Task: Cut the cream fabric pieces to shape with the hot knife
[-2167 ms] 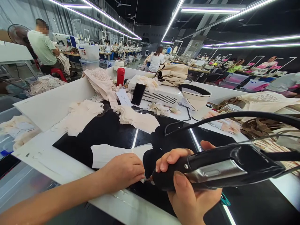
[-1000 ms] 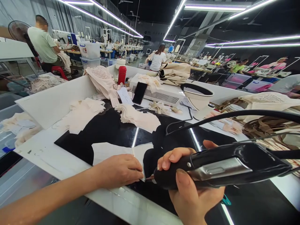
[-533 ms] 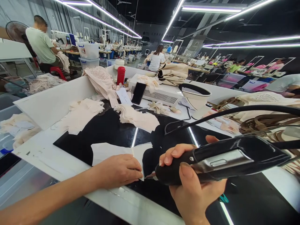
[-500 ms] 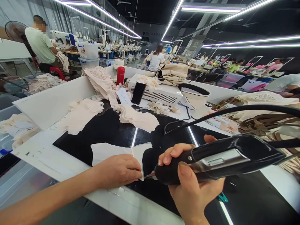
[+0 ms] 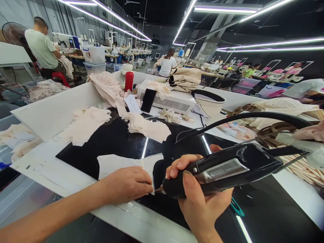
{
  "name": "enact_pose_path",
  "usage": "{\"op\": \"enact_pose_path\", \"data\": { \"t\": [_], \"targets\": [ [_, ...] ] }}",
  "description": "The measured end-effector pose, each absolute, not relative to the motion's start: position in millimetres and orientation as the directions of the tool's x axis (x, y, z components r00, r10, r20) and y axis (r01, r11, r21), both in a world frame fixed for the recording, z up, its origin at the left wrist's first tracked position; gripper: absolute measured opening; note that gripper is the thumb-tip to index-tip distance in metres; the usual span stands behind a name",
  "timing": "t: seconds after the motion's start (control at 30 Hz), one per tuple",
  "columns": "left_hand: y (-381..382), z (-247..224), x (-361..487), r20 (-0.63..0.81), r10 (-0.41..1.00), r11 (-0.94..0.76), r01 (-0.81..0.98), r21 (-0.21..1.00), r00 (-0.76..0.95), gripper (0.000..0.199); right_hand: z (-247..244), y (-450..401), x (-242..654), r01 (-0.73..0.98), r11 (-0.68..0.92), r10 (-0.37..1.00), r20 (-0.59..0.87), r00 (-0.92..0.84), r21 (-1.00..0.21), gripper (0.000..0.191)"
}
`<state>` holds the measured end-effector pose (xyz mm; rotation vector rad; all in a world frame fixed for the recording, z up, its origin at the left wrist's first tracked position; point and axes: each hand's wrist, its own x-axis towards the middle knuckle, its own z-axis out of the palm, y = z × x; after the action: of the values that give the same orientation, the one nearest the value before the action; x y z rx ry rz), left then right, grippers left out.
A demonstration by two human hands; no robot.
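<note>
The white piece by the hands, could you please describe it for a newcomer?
Find the black surface on the white table, then the left hand near its front edge. The white piece lies partly under that hand, by the tip of the black tool. Unlike the cream stacks farther back, it is plainly whiter.

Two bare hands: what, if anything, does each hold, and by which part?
The right hand grips the glossy black corded tool around its rounded front. The left hand touches the near corner of the flat white fabric-like piece; whether pinched, I cannot tell.
</note>
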<state>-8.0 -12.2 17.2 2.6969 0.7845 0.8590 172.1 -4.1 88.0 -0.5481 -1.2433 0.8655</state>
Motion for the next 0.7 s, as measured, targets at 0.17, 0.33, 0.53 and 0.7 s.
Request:
{"op": "enact_pose_path", "data": {
  "t": [0.17, 0.33, 0.53, 0.7],
  "targets": [
    [-12.3, 17.0, -8.5, 0.482, 0.544, -0.839, 0.432, 0.331, 0.687, 0.015, 89.8, -3.3, 171.3, -0.299, 0.583, 0.807, 0.581, 0.105, -0.755, 0.054],
    [-12.4, 19.0, -7.7, 0.474, 0.545, -0.838, 0.435, 0.329, 0.692, 0.017, 89.5, -2.6, 170.3, -0.302, 0.582, 0.806, 0.585, 0.093, -0.755, 0.055],
    [-11.7, 14.1, -9.7, 0.537, 0.525, -0.85, 0.441, 0.287, 0.661, 0.017, 86.9, -5.0, 170.8, -0.266, 0.573, 0.814, 0.577, 0.07, -0.775, 0.052],
    [-17.2, 13.3, -15.9, 0.487, 0.53, -0.848, 0.428, 0.313, 0.694, 0.018, 85.8, -14.9, 171.9, -0.305, 0.541, 0.83, 0.557, 0.041, -0.784, 0.052]
  ]
}}
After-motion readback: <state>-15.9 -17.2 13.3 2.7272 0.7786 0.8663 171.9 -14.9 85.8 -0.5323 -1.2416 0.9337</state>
